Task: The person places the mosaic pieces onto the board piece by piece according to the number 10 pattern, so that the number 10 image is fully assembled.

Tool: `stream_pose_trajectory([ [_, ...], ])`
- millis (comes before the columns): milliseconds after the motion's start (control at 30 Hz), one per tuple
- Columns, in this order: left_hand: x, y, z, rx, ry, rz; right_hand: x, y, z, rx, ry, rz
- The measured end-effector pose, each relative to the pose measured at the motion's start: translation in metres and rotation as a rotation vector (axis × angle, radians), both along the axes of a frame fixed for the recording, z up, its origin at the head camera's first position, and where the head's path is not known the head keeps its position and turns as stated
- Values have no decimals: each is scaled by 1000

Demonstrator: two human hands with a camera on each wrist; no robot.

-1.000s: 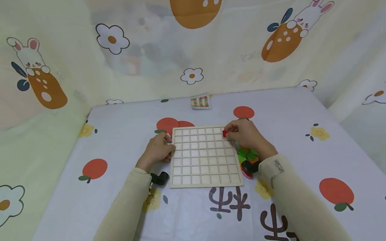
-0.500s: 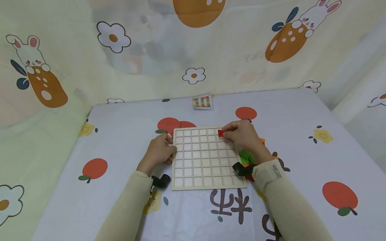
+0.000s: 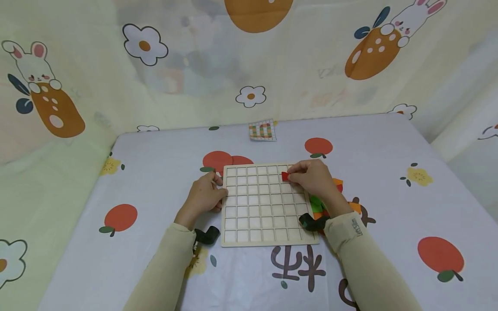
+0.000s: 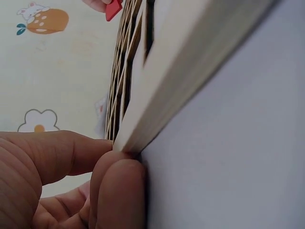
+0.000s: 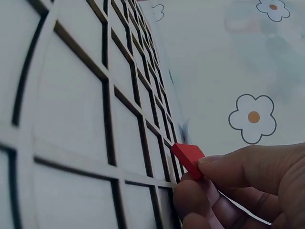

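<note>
A square wooden grid board (image 3: 264,205) with pale cells lies flat on the table. My left hand (image 3: 203,193) is at its left edge. In the left wrist view the thumb and a finger (image 4: 81,151) pinch the board's rim. Between the thumb and fingertips my right hand (image 3: 315,176) holds a small red tile (image 3: 285,176) over the board's upper right cells. The right wrist view shows this tile (image 5: 188,160) tilted, close to the grid; whether it touches cannot be told.
Green, orange and red pieces (image 3: 317,204) lie beside the board's right edge, partly hidden under my right wrist. Behind the board a small printed card (image 3: 262,130) with a coloured grid pattern rests near the back of the table. A patterned cloth wall (image 3: 202,77) rises behind.
My right hand has shifted slightly left and then a little nearer with the red tile. More of the loose pieces show by its wrist. The left hand stays at the board's edge.
</note>
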State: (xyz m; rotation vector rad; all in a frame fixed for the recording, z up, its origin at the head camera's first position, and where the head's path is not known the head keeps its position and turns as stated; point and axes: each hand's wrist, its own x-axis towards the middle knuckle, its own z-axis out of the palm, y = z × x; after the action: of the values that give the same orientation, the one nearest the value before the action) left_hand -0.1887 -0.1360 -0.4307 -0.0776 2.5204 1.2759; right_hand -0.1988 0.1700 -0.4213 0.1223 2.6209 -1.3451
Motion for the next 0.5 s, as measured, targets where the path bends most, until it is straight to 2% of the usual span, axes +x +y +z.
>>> stream_pose_trajectory([
  [233, 1, 0, 1, 17, -3, 11, 2, -2, -1, -27, -18, -1],
  [500, 1, 0, 0, 19, 10, 13, -1, -5, -7, 14, 17, 4],
])
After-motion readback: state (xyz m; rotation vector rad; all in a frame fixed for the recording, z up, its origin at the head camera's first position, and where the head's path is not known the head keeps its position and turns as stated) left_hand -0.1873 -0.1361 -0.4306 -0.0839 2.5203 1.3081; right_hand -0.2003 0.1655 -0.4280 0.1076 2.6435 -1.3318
